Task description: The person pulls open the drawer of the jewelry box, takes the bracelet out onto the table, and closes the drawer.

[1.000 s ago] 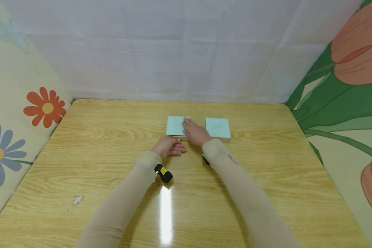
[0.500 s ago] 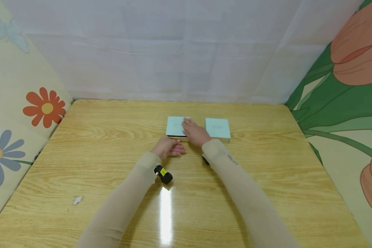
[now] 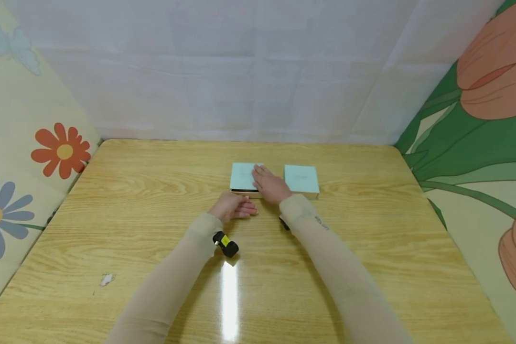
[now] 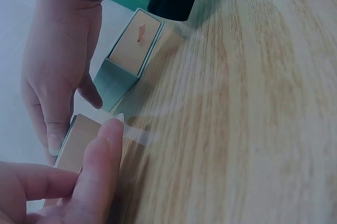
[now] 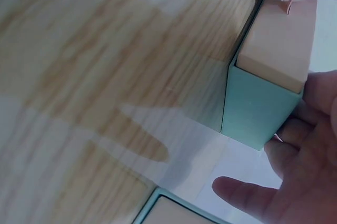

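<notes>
Two light teal drawer boxes lie side by side on the wooden table. Flat on top of the left box [image 3: 242,176] rests my right hand [image 3: 272,185], fingers extended. My left hand [image 3: 233,205], at the front of that box, pinches a small ribbon pull tab [image 5: 291,4] between thumb and finger. The beige drawer [image 5: 276,45] sticks out a little from its teal sleeve [image 5: 258,105], and a dark gap shows along the top edge in the head view. The right box [image 3: 301,179] stands untouched; its own ribbon tab [image 4: 141,32] hangs on its drawer front.
The wooden table [image 3: 163,191] reaches back to a white cloth backdrop [image 3: 223,86]. Floral panels [image 3: 494,153] flank both sides. A black wrist camera [image 3: 226,244] sits on the left sleeve. A small pale chipped patch [image 3: 106,279] marks the table at front left.
The left box's drawer has slid slightly toward me, so the dark gap at its front edge is wider. The right hand stays in place on the box.
</notes>
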Available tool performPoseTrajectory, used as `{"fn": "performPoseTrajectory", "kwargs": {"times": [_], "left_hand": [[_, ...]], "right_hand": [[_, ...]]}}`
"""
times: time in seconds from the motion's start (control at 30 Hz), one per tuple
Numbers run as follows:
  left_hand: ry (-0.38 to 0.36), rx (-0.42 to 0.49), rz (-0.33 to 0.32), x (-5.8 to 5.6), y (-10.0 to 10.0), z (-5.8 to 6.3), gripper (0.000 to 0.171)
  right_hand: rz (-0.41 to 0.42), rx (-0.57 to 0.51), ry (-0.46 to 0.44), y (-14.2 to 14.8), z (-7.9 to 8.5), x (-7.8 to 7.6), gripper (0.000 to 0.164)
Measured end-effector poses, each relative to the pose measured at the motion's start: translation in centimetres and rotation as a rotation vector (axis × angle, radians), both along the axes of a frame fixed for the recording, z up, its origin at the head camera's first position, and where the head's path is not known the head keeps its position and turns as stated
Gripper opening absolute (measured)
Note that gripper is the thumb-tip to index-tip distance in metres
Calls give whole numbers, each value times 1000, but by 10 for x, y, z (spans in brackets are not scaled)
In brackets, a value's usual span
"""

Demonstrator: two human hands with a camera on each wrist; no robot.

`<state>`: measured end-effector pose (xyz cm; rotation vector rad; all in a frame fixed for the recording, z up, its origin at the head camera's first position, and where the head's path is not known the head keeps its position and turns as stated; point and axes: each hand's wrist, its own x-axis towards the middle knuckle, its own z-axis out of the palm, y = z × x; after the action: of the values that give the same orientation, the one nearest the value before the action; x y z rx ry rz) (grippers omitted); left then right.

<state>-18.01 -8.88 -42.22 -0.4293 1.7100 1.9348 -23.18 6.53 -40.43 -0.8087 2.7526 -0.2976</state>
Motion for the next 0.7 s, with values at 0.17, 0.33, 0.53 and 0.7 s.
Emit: {"fn": "performPoseTrajectory", "kwargs": {"times": [0.17, 0.33, 0.53, 0.7], "left_hand": [[-3, 6, 2, 1, -1, 0, 31], [-5, 28, 5, 1, 0, 1, 31], [-11, 53, 25, 0, 5, 1, 31], [-25, 47, 43, -1, 7, 0, 29]], "right_hand": [[9, -5, 4, 0, 0, 0, 49], [5, -11, 6, 1, 2, 1, 49], [6, -23, 2, 1, 3, 2, 49], [11, -27, 3, 1, 3, 2, 49]]}}
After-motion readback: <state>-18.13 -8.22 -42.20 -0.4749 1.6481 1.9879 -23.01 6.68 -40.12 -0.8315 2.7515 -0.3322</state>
